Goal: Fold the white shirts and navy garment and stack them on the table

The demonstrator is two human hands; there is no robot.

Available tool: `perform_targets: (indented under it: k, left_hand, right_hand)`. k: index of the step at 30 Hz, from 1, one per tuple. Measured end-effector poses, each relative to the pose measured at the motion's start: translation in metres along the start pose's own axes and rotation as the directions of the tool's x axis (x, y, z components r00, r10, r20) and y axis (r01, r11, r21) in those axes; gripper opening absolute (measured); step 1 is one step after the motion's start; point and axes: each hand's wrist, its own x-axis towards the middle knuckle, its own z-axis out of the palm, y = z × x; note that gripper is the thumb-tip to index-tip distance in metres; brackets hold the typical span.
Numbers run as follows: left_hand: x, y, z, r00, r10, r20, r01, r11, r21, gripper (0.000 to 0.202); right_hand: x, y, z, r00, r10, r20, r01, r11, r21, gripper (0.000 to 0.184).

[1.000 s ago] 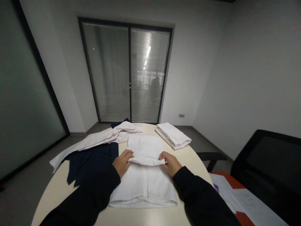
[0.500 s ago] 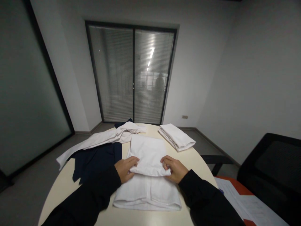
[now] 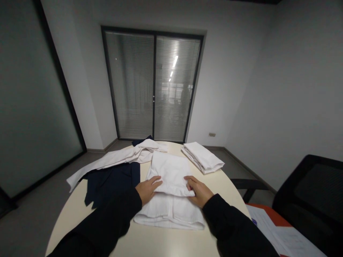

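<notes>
A white garment [image 3: 171, 171] lies in front of me on the table, its upper part folded over toward me and its lower part with a seam down the middle. My left hand [image 3: 149, 190] has its fingers and thumb closed on the left corner of the folded flap. At the right corner, my right hand [image 3: 200, 190] pinches the same flap with fingers curled. The undersides of both grips are hidden by the cloth.
On the round cream table [image 3: 160, 246], dark navy clothing [image 3: 112, 182] lies at the left beneath a crumpled white garment [image 3: 115, 159]. A folded white cloth [image 3: 203, 157] sits at the far right edge. Beside the table stand a black chair [image 3: 313, 192] and papers [image 3: 270, 228].
The white garment's near hem has shifted slightly away from me, and both hands have moved a little with the folded flap. My view has shifted slightly.
</notes>
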Motion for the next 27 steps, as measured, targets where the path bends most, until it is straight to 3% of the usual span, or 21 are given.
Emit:
perform_targets:
  k: [4,6,13,17,21,24,27]
  left_hand:
    - [-0.004,0.002,-0.01,0.987,0.132,-0.093,-0.151,0.959,-0.238,0.044]
    - [-0.007,0.004,-0.017,0.982,0.154,-0.106,-0.178,0.942,-0.283,0.038]
    - [-0.013,0.015,-0.035,0.986,0.155,0.06,-0.154,0.988,-0.02,0.038]
    - [-0.011,0.021,-0.025,0.992,0.086,0.096,-0.091,0.995,0.048,0.04]
    - [-0.01,0.015,-0.009,0.999,0.005,0.044,-0.008,0.997,0.08,0.057]
    - [-0.011,0.011,-0.009,1.0,0.021,-0.013,-0.022,0.998,-0.053,0.06]
    - [-0.013,0.008,-0.017,0.996,0.066,-0.055,-0.078,0.962,-0.26,0.046]
  right_hand:
    - [-0.004,0.005,-0.004,0.996,-0.086,-0.002,0.085,0.983,0.162,0.022]
    - [-0.008,0.005,-0.006,0.993,-0.108,0.042,0.097,0.973,0.209,0.024]
    - [-0.016,-0.011,-0.008,0.979,-0.07,0.189,0.022,0.97,0.243,0.031]
    - [-0.012,-0.008,0.001,0.983,-0.046,0.18,0.009,0.979,0.206,0.033]
    - [-0.006,-0.001,0.006,0.993,-0.029,0.112,0.008,0.983,0.184,0.033]
    - [-0.004,-0.001,0.004,0.995,-0.045,0.084,0.031,0.985,0.167,0.032]
    - [-0.006,-0.004,0.002,0.992,-0.078,0.094,0.06,0.982,0.18,0.031]
